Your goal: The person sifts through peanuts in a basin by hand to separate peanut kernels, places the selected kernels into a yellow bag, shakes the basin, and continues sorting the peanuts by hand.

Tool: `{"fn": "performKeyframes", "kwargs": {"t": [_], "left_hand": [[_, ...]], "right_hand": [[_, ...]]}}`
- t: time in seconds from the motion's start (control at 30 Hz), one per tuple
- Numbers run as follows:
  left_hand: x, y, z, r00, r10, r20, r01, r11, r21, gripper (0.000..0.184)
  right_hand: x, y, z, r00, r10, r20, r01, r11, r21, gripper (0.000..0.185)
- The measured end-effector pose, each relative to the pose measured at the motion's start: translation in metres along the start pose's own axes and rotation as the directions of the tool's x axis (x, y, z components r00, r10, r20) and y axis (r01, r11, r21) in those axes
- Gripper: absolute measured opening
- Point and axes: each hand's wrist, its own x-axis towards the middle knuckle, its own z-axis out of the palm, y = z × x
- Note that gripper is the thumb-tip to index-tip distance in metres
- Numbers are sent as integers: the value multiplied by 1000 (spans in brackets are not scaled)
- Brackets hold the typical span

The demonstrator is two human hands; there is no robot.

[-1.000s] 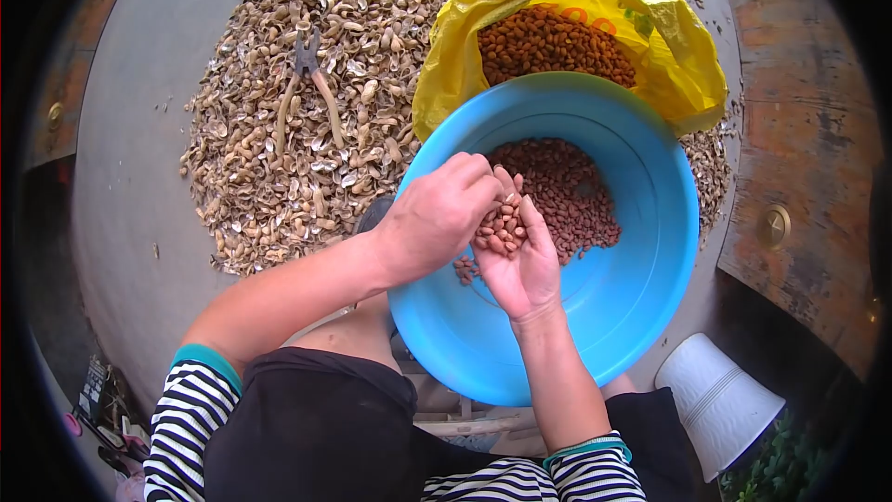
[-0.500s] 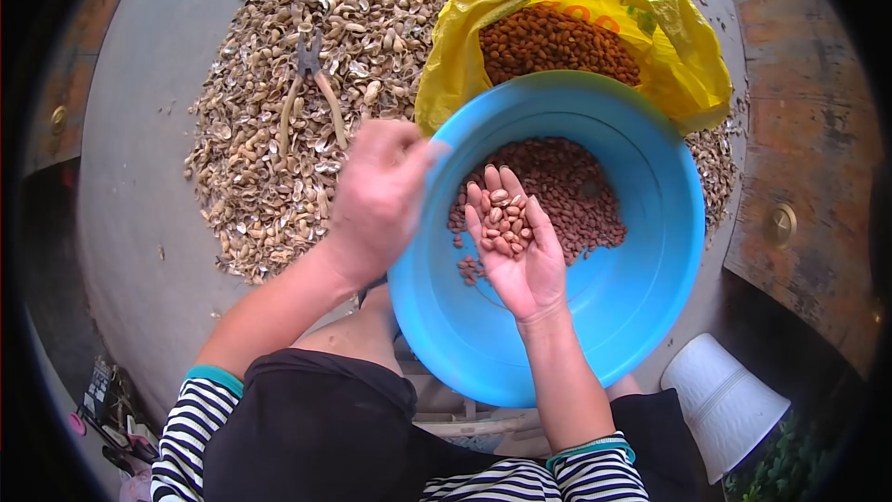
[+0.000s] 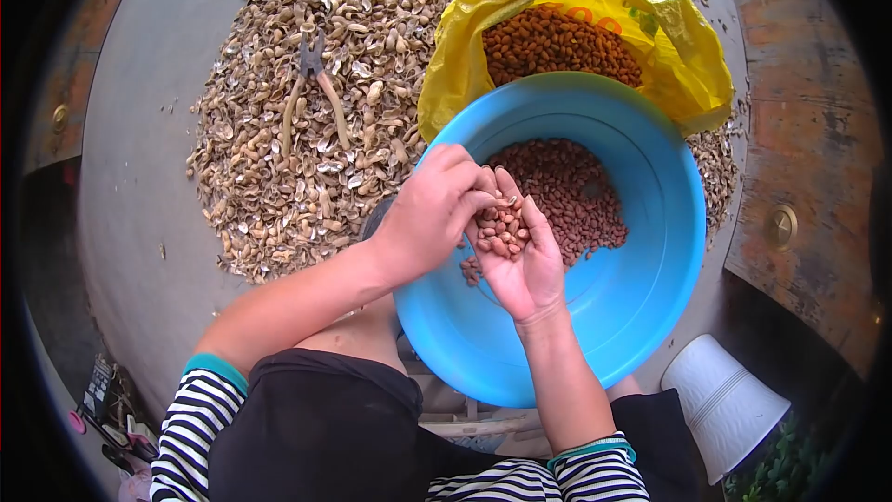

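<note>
My right hand (image 3: 528, 274) is palm up over the blue basin (image 3: 650, 316), cupping a small heap of shelled peanuts (image 3: 502, 231). My left hand (image 3: 441, 204) comes in from the left, thumb and fingers pinched together at the far side of that heap. A small pale bit shows at its fingertips, too little to identify. Below both hands, more reddish shelled peanuts (image 3: 576, 191) cover the far part of the basin floor.
Pliers (image 3: 311, 84) with worn handles lie on a wide pile of peanut shells (image 3: 269, 186) at the left. A yellow bag (image 3: 701, 74) of unshelled-looking brown kernels (image 3: 557, 46) stands behind the basin. A white bucket (image 3: 725, 400) lies tilted at the lower right.
My left hand has moved right, from beside the basin's left rim to the peanuts in my right palm, and its fingers now pinch there. My right hand has stayed nearly still.
</note>
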Motion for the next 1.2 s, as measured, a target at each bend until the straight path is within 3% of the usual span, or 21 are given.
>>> {"fn": "performKeyframes", "kwargs": {"t": [0.13,0.2,0.23,0.4,0.63,0.73,0.87,0.93,1.0,1.07,1.1,1.2], "left_hand": [[-1,1,-8,998,-61,35,63,994,-88,4],[-2,3,-11,985,90,147,-82,995,-57,6],[-2,5,-11,985,90,147,-82,995,-57,6],[-5,8,-13,996,-90,-19,87,988,-126,4],[-10,4,-21,991,-119,-59,115,991,-64,4],[-11,6,-22,990,-132,-47,129,990,-65,4],[-11,6,-20,992,-116,-46,113,992,-57,3],[-11,7,-20,989,-143,-35,140,987,-74,4],[-14,5,-20,988,-152,-24,150,985,-88,4],[-13,1,-20,987,-158,-24,155,983,-97,4],[-13,-1,-20,990,-136,-32,133,988,-82,4],[-14,-2,-20,993,-118,-21,116,991,-68,4]], "right_hand": [[2,-2,-8,1000,2,15,-3,1000,10,41],[3,-4,-19,991,19,130,-24,999,37,45],[3,-3,-17,991,18,131,-23,999,37,45],[2,-4,-11,997,15,76,-22,995,95,40],[13,-31,32,995,0,102,-23,974,226,39],[38,-55,61,994,-90,69,72,970,233,38],[92,-95,93,982,-183,-54,186,981,60,41],[100,-112,93,979,-189,80,201,960,-194,48],[91,-118,95,964,-251,-84,228,950,-215,47],[68,-115,82,941,-337,15,312,855,-415,47],[56,-113,70,943,-334,4,305,857,-415,47],[24,-108,12,909,-404,-103,238,705,-668,48]]}}
